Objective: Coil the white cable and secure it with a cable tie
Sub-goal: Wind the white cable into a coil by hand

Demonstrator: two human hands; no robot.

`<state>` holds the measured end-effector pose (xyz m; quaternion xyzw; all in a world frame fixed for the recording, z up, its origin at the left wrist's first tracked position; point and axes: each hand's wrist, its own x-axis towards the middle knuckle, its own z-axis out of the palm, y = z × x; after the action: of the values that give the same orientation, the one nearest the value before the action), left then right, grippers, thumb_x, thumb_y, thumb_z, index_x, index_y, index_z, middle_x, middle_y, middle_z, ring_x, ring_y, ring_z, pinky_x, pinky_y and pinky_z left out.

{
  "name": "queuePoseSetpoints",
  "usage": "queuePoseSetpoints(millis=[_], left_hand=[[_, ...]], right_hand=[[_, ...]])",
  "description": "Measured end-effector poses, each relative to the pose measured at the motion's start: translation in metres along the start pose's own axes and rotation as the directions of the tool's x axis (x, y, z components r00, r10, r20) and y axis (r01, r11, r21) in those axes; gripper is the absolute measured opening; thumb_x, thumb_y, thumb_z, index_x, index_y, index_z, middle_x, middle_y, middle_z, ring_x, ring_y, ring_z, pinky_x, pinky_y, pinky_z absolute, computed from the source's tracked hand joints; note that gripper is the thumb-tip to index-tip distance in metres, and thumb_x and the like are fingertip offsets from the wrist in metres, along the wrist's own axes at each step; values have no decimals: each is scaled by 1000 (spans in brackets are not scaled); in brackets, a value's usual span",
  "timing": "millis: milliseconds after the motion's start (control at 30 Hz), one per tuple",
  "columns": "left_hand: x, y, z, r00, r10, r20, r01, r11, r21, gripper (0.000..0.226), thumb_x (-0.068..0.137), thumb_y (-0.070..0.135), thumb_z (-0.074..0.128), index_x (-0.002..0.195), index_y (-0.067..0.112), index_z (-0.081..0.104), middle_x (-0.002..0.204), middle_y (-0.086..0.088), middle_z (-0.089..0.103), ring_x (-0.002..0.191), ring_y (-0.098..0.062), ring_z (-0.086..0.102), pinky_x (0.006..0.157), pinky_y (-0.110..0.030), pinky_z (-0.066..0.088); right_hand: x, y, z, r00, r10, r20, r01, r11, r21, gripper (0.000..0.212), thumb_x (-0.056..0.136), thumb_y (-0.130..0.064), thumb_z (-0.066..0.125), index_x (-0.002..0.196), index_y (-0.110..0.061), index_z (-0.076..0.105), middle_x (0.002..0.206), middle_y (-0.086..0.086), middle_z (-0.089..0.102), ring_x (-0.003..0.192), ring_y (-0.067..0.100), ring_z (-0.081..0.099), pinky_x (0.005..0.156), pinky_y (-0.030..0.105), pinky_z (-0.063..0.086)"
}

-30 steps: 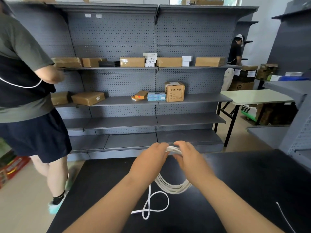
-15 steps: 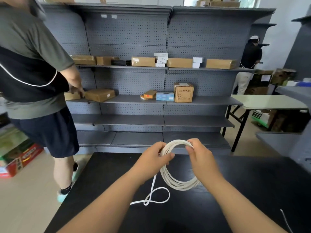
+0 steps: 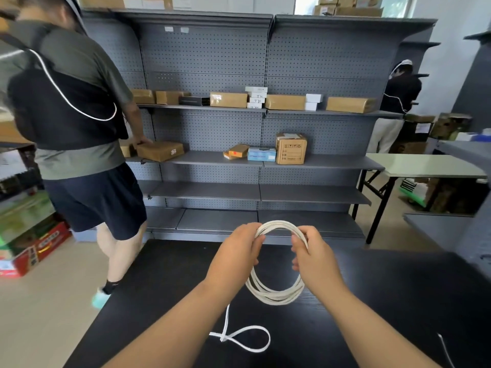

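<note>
Gripping white cable (image 3: 273,298), tail (image 3: 240,338) seemingly under forearm (image 3: 186,314)

A stockroom: grey pegboard shelving (image 3: 212,62) holding cardboard boxes (image 3: 291,148), with folding tables (image 3: 425,167).

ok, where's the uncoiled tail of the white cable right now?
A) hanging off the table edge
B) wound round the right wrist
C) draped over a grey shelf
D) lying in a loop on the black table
D: below the coil of white cable gripped by the left hand and right hand, its loose tail lies in a loop on the black table.
</note>
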<state>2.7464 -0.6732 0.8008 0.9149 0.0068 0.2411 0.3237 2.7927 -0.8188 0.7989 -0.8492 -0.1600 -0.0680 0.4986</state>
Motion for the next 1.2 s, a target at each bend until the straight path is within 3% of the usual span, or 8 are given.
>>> queuePoseSetpoints(millis=[133,267,400,567,700,800,900,1200], left_hand=[[-1,-1,3,996,84,37,-91,955,283,29,99,34,35,121,22,51,100,-3,53,78,-29,61,75,-40,49],[-4,-3,8,985,138,106,-171,885,433,30,100,32,36,127,24,46,103,-2,51,77,-32,61,67,-41,51],[-7,-6,5,992,90,93,-107,975,196,32,95,37,40,122,25,53,110,6,60,95,-18,59,82,-34,47],[-9,-9,-3,981,-111,162,119,992,-37,15,87,33,59,99,23,60,82,7,62,75,-9,57,65,-18,42],[-9,-14,-7,951,-215,224,247,960,-128,23,83,35,63,91,13,63,86,-9,66,72,-17,58,72,-34,49],[-9,-13,-9,936,-265,231,324,904,-278,17,82,33,65,87,16,67,85,-4,71,82,-23,65,78,-37,50],[-7,-9,-9,945,-294,144,326,886,-330,15,85,32,63,81,18,68,84,-5,71,67,-15,58,66,-23,43],[-7,-2,-3,947,-321,7,297,867,-400,16,94,27,52,82,19,57,76,7,68,60,1,62,50,-7,40]], right_hand=[[0,-5,-5,991,-100,94,112,984,-136,26,93,-18,48,119,-19,47,111,-1,59,105,21,57,86,29,41],[-2,-7,-4,959,-191,208,241,938,-250,26,96,-19,44,122,-17,49,121,2,54,111,20,51,93,30,40],[-3,-4,-2,955,-206,215,256,938,-235,20,96,-17,40,112,-16,53,111,1,55,103,18,52,89,28,40],[1,-5,-4,980,-185,70,194,967,-167,18,94,-11,41,106,-15,54,100,1,53,87,18,52,80,29,42],[6,-6,-8,988,-139,-66,136,989,-51,16,95,-12,41,105,-16,54,102,1,57,93,22,56,84,46,49],[5,-7,-6,989,-89,-121,93,995,33,15,96,-13,40,101,-21,52,100,2,58,89,26,60,76,35,49],[3,-8,-3,984,-24,-175,47,991,126,15,97,-14,38,101,-21,51,97,1,58,81,25,60,56,14,40],[-1,-14,8,977,148,-155,-83,928,363,16,98,-16,38,105,-18,52,83,-3,54,68,10,58,61,22,46]])
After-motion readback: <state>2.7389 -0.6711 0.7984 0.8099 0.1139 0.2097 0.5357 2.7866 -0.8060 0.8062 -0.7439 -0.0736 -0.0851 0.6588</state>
